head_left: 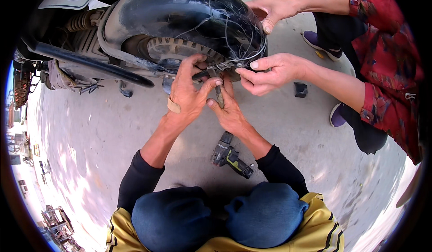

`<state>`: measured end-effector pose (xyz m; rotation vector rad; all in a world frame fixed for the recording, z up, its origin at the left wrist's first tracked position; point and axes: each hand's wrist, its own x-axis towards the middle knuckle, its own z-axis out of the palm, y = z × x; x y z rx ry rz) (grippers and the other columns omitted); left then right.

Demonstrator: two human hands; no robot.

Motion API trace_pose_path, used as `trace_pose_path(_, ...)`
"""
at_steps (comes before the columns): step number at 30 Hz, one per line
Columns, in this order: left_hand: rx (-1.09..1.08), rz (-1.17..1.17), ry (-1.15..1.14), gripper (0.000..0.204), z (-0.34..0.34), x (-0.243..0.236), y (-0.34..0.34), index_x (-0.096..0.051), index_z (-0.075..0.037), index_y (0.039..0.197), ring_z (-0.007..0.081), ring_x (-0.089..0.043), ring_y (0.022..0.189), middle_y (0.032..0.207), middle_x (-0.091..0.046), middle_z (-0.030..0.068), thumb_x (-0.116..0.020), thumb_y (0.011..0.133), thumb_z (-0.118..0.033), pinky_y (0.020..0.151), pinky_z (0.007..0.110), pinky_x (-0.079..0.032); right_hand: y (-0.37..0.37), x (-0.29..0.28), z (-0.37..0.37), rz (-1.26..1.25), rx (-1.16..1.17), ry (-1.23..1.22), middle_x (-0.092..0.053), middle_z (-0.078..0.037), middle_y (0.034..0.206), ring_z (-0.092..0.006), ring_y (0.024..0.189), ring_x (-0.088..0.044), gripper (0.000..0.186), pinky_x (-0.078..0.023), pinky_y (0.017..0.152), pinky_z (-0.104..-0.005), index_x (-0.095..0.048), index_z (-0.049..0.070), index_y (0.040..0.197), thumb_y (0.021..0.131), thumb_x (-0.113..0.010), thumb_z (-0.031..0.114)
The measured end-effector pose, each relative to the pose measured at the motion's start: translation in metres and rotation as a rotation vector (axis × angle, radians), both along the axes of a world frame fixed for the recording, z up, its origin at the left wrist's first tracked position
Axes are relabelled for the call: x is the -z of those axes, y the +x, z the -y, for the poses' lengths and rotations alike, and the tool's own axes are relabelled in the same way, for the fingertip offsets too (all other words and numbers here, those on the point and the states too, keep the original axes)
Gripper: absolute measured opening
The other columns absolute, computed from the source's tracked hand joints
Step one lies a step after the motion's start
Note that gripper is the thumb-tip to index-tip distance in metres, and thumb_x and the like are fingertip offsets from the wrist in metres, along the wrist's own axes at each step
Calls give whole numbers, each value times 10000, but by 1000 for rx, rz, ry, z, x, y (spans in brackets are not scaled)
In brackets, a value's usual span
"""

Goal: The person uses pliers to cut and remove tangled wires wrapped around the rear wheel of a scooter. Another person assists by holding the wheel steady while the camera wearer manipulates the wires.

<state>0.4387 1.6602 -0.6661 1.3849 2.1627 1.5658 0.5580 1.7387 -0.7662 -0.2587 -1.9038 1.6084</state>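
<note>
A scooter's black rear mudguard [166,9], cracked and laced with thin wire [216,27], curves over the rear wheel. At its lower end is a small bracket wound with twisted wire [223,65]. My left hand [189,90] curls in beside this bracket, its fingers partly hidden. My right hand [231,112] comes up from below, thumb and fingers closed on the worn metal handle of a hand tool [219,97]; the tool's head is lost among the wire and bracket. Another person's hand [274,72] pinches the wire's end by the bracket; their other hand [274,13] steadies the mudguard.
Between my knees and the wheel, a cordless drill [231,155] lies on the concrete ground [180,162]. A small black block [300,90] sits near the other person's shoe [321,45]. The scooter's black exhaust pipe [90,60] juts out at left.
</note>
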Motion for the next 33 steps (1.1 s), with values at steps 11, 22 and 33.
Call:
trace_pose_path(11, 106, -186, 23, 572, -4, -6, -10, -616, -5, 1319, 295, -704, 1001, 1267, -641, 161, -862, 825, -153, 865, 371, -586, -13, 7, 10, -70, 40, -150, -328, -173, 1580, -346, 1474, -357, 578, -303, 1229, -459, -444, 41, 1542, 1070, -612, 328)
trace_pose_path(22, 106, -148, 121, 487, -6, -6, -6, -646, 20, 1232, 287, -708, 1005, 1249, -643, 166, -867, 805, -59, 860, 364, -609, 13, -11, -19, 183, -28, 38, -345, -217, 1635, -409, 1516, -321, 593, -308, 1235, -486, -428, 42, 1553, 1029, -644, 216)
trace_pose_path(33, 73, -131, 121, 445, -6, -9, -2, -669, 18, 1180, 302, -699, 1035, 1190, -648, 162, -874, 795, -72, 867, 381, -625, 22, -13, -7, 218, -51, -96, -400, -172, 1634, -295, 1522, -361, 709, -314, 1239, -426, -341, 11, 1605, 1038, -669, 281)
